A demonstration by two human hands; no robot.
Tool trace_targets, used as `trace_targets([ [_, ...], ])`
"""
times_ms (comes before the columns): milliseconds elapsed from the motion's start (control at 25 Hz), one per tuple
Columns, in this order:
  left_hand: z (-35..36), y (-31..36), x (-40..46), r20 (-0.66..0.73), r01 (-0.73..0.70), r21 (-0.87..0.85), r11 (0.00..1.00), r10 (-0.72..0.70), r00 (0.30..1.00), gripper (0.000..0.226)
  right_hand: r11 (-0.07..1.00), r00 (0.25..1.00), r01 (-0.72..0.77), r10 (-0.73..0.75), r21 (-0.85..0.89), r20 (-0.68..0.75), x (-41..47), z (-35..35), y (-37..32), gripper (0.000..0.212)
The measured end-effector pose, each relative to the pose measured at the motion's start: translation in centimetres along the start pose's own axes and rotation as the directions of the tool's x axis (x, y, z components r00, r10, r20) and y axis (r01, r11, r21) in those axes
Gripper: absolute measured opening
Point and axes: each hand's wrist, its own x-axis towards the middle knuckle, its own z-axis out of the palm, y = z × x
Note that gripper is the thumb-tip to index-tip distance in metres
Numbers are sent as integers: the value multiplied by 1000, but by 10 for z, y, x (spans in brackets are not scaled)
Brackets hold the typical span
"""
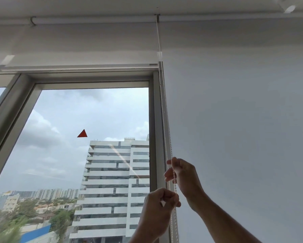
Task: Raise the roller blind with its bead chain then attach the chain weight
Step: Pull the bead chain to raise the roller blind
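Note:
The white roller blind (87, 48) hangs rolled up near the top of the window, its bottom bar just above the frame's upper edge. A white bead chain (165, 123) runs in two strands from the roller's right end down along the right side of the frame. My right hand (182, 174) is pinched on the chain at the higher point. My left hand (160, 207) grips the chain just below it, fingers curled. No chain weight is visible.
Another white blind (243, 128) covers the window to the right, fully lowered. The grey window frame (154, 120) stands beside the chain. Through the glass are a white office building, a cloudy sky and a red triangle sticker (82, 133).

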Motion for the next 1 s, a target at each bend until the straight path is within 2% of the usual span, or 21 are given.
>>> trace_targets([
  [200,-8,-1,-1,22,-19,19,1000,19,1000,12,997,998,63,-63,-39,-14,0,5,-5,31],
  [320,-16,-8,-4,108,-22,22,1000,19,994,9,992,994,106,-106,-64,-2,-5,6,-6,34],
  [400,-20,-13,-8,143,-2,0,1000,2,990,19,989,992,129,-130,-77,3,-9,7,-5,34],
  [480,-22,-14,-8,85,23,-16,1000,-21,996,29,987,991,135,-135,-85,9,-14,8,-2,33],
  [640,-23,-8,1,-62,12,-64,998,-16,998,23,985,989,146,-144,-91,23,-24,9,6,35],
  [760,-23,4,9,-57,57,-229,972,-72,996,51,990,992,125,-123,-58,32,-31,6,9,38],
  [840,-21,19,16,-41,58,-277,959,-72,997,36,992,992,117,-116,-39,40,-37,6,12,42],
  [920,-18,32,23,-20,33,-257,966,-40,999,39,993,991,119,-117,-27,63,-44,6,17,47],
  [1000,-14,38,27,-44,65,-215,974,-76,996,28,992,990,124,-120,-39,75,-48,4,23,49],
])
